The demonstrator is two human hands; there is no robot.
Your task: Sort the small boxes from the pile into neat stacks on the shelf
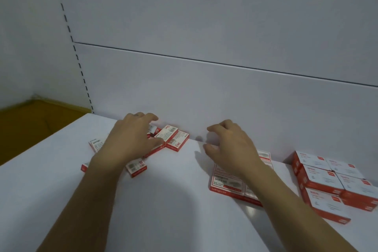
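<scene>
A loose pile of small red-and-white boxes point(172, 138) lies on the white shelf point(163, 200) against its back panel, with strays at the left point(95, 144) and front point(137, 166). My left hand point(133, 139) is over the pile with curled fingers, its thumb at one box; whether it grips a box is hidden. My right hand point(227, 145) hovers with loosely curled fingers, holding nothing, above a flat neat group of boxes point(227, 182). Larger red-and-white boxes point(325, 180) stand stacked at the right.
The white back panel point(204, 88) rises right behind the pile. A slotted upright point(81, 71) marks the shelf's left end, and a yellow-brown floor point(30, 125) shows beyond it. Bare shelf surface lies between the pile and the flat group.
</scene>
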